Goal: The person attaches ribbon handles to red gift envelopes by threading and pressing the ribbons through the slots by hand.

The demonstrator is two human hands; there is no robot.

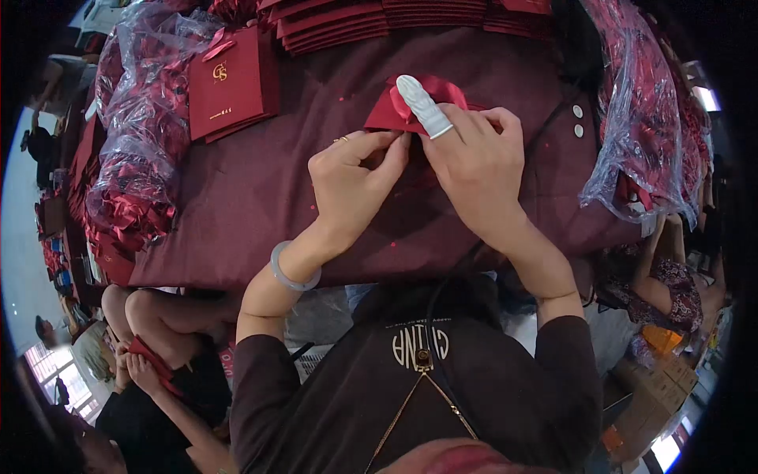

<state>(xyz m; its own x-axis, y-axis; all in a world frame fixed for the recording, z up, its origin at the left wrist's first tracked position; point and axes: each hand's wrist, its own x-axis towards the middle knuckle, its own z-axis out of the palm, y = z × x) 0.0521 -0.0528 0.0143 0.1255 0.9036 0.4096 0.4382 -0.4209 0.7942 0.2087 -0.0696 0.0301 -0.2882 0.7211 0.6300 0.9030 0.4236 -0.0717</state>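
A small red paper gift bag (384,116) with a loop of red satin ribbon (450,92) is between my hands above the cloth-covered table. My left hand (351,178) is closed, thumb and forefinger pinched at the bag's near edge; whether a ribbon end is also between them is hidden. My right hand (478,162) is closed around the bag's right side, its fingers partly covering the bag and ribbon. A white finger cot (422,105) covers one finger of my right hand, which points away over the ribbon.
Finished-looking red bags (229,87) lie stacked at the left, beside a clear plastic sack (142,103) of red ribbons. More red bags (332,24) are piled at the back. Another plastic sack (632,118) lies right, near two white buttons (578,121). A co-worker's hands (142,371) hold red material lower left.
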